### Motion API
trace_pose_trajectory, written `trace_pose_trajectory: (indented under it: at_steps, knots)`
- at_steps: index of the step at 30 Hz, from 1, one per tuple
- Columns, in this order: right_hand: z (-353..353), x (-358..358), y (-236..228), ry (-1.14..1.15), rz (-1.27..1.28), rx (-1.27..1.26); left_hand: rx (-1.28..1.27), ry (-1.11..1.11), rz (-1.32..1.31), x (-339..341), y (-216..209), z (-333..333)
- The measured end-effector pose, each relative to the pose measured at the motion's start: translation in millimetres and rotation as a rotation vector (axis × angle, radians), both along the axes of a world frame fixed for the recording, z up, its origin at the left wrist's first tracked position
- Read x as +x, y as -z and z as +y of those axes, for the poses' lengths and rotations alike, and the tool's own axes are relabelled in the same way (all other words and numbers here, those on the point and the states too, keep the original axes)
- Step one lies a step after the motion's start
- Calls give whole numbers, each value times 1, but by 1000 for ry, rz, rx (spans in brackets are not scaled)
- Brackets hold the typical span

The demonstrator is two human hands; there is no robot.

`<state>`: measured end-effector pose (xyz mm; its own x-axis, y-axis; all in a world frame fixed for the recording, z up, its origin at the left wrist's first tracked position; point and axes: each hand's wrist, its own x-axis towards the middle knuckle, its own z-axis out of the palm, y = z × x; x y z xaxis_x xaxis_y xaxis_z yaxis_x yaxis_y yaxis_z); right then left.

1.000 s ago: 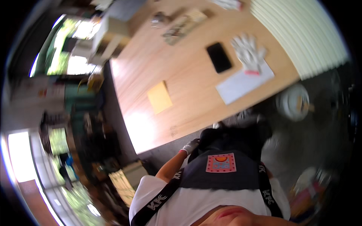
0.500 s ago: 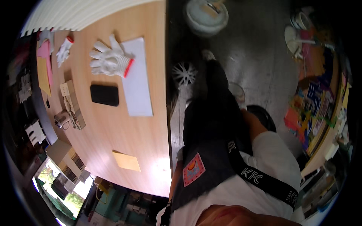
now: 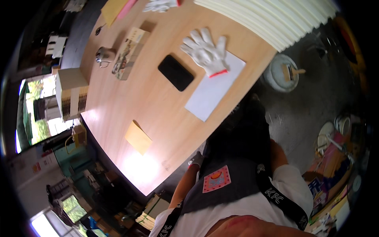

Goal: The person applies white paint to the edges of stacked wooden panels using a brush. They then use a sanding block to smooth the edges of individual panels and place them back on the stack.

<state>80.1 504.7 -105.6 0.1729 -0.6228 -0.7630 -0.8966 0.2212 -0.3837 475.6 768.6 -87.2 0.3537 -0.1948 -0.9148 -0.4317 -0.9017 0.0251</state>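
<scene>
Fingers on the gloved left hand (image 3: 195, 158) sit just beside the near edge of the smooth, wood-grained bench (image 3: 106, 96); whether spread or curled, I cannot tell (the right hand is hidden). Gloving looks done there; nothing on top is being handled. Flat white paper (image 3: 209, 96) lies along the near edge, overlapped by an unworn, red-cuffed knit glove (image 3: 207, 53); farther in, a rounded black phone (image 3: 175, 73); toward the left edge, a creased yellow slip (image 3: 138, 137).
</scene>
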Motion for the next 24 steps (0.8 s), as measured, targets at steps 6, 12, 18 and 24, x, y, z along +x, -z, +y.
trace_pose_trajectory:
  at_steps: [6, 12, 18, 24]
  knots:
    - [-68, 18, 14, -213, 21, -1, -166, 51, 44, -40, 87, 43]
    - [-139, 38, 28, -441, 73, 30, -182, -221, 146, -76, 21, 11]
    - [-191, 83, 34, -672, 146, 42, -211, -513, 811, -87, -103, 20]
    - [-251, 17, 81, -1482, -362, -259, -396, -510, 762, -104, -94, 33]
